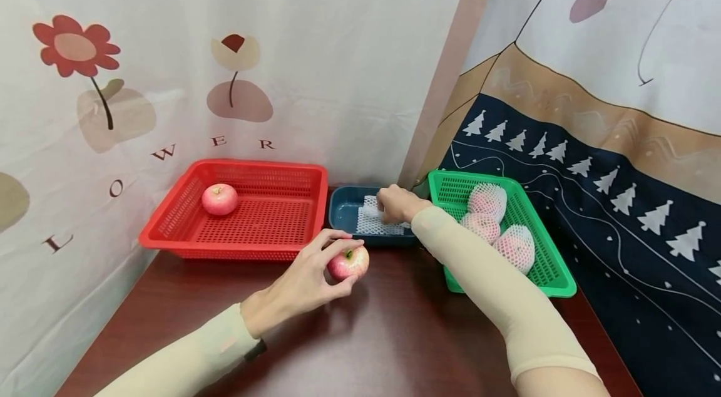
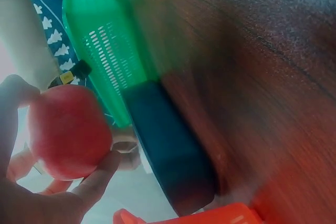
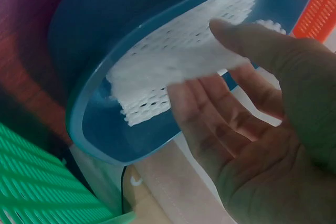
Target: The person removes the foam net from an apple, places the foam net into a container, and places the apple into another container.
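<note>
My left hand (image 1: 310,278) grips a bare red-and-yellow apple (image 1: 348,262) between thumb and fingers, over the table just in front of the blue tray. The same apple (image 2: 69,131) fills the hand in the left wrist view. Over the blue tray (image 1: 345,212) is my right hand (image 1: 398,203). In the right wrist view, its thumb and fingertips stand apart around a white foam net (image 3: 163,69) that lies over more netting in the tray. Another bare apple (image 1: 219,199) sits in the red basket (image 1: 259,253) on the left.
On the right, a green basket (image 1: 549,278) holds several apples in foam nets (image 1: 487,201), partly behind my right forearm. The brown table (image 1: 388,334) extends toward me. A printed curtain (image 1: 349,71) hangs close behind the baskets and tray.
</note>
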The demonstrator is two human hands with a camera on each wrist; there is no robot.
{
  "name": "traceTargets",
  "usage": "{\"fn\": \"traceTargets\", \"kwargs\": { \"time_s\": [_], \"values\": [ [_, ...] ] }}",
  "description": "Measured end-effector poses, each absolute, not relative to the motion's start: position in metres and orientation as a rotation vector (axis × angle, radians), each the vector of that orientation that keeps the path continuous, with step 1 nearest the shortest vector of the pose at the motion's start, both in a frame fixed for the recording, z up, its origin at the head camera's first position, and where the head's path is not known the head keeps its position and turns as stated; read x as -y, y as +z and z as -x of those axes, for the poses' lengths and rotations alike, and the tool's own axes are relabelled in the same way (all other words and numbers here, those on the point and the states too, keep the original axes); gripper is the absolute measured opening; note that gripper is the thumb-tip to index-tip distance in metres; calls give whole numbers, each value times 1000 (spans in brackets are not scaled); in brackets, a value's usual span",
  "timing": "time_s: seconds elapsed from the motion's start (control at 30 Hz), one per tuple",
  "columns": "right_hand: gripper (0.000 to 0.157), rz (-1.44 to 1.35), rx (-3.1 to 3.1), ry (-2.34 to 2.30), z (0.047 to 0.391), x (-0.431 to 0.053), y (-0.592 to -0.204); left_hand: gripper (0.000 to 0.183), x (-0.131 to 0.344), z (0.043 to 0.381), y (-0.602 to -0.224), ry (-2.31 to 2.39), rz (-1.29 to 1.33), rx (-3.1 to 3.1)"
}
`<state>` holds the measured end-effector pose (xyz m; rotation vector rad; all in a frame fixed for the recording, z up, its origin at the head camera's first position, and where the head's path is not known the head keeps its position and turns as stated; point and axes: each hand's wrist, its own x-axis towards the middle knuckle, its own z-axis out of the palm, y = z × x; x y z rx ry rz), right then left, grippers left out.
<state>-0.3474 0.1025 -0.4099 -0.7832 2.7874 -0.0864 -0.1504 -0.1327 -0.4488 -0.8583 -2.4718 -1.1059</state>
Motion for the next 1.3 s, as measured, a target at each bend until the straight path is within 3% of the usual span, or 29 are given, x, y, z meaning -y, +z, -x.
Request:
{"fn": "traceTargets", "kwargs": {
  "time_s": [0.6, 1.3],
  "values": [
    [30, 775, -2580, -80, 346, -104, -412, 69, 130, 151, -446, -1092, 842, 2468],
    [31, 844, -2561, -109, 339, -112, -404, 64, 130, 156, -440, -1032, 864, 2402]
  ]
}}
